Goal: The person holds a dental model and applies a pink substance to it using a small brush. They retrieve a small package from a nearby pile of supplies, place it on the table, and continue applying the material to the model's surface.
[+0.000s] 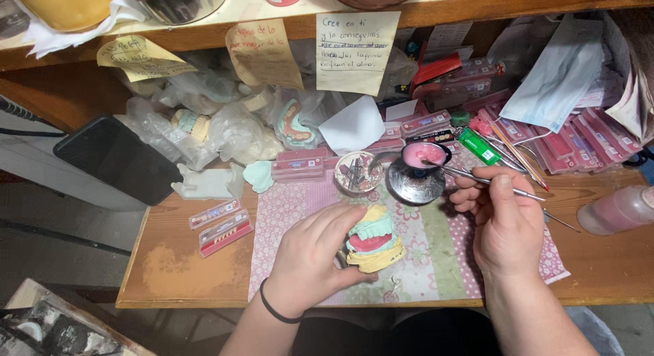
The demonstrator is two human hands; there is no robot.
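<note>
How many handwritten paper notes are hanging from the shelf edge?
3. A yellow note hangs at the left, a tan note in the middle, and a pale yellow note to its right. Clutter behind may hide others.

Cluttered wooden workbench (184,260); wooden shelf (477,5) above; grey floor (61,254).

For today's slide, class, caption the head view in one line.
Left hand steadies a dental model while the right hand dips a metal tool into pink wax.
</note>
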